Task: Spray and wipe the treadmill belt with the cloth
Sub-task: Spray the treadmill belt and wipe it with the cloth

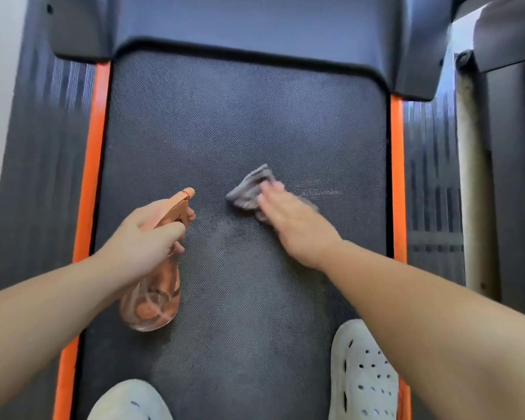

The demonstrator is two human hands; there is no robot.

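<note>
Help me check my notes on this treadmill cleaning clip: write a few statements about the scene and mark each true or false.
1. The left hand grips the spray bottle. True.
2. The right hand presses the cloth onto the belt. True.
3. The cloth is orange. False: it is grey; the spray bottle and the side strips are orange.
4. The person is barefoot. False: pale perforated shoes stand on the belt.
</note>
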